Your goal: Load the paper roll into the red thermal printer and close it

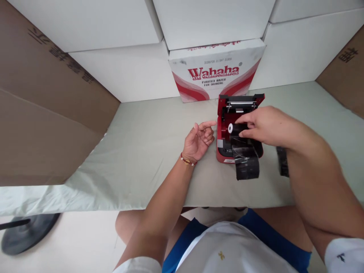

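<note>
A small red-and-black label printer (220, 155) stands on the cloth-covered table with its lid (241, 99) raised at the back. Inside it is a black label roll (236, 129) with a white core; a loose black strip (247, 167) runs from it over the printer's front edge. My right hand (260, 125) reaches in from the right, thumb and fingers closed on the roll. At the printer's left side, my left hand (199, 142) holds nothing. Its index finger points at the red side wall, at or almost touching it, and the other fingers curl loosely.
Behind the printer, a white-and-red Wahaha water carton (216, 76) leans near stacked white boxes (122, 76). Brown cardboard panels (36, 113) rise at both sides. Another black piece (282, 161) lies by my right forearm, partly hidden. The table's front edge (127, 208) is close to my lap.
</note>
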A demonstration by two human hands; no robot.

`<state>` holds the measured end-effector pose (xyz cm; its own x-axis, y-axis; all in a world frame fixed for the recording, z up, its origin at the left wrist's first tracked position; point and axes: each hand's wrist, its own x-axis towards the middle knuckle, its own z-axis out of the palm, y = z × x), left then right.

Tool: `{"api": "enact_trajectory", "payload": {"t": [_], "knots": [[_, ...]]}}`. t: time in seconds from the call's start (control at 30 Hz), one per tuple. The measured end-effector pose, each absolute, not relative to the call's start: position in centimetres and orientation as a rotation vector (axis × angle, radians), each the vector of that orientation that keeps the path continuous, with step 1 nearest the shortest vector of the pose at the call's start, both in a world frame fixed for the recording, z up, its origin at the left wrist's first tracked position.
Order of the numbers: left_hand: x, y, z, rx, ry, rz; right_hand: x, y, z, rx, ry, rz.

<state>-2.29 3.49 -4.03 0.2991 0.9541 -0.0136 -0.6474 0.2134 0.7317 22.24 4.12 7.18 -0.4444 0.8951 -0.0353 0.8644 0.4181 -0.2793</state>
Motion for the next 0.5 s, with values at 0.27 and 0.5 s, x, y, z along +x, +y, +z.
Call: {"api": "enact_trajectory", "payload": {"t": [0.27, 0.5], "knots": [[-2.4, 3.8, -5.2, 0.785, 0.59, 1.226, 16.6, 4.0, 7.1, -2.243, -2.544, 0.218], [-1.0, 1.5, -5.5, 1.375, 1.039, 1.643, 16.3, 4.3, 5.6, -2.216, -2.533, 0.158]]}}
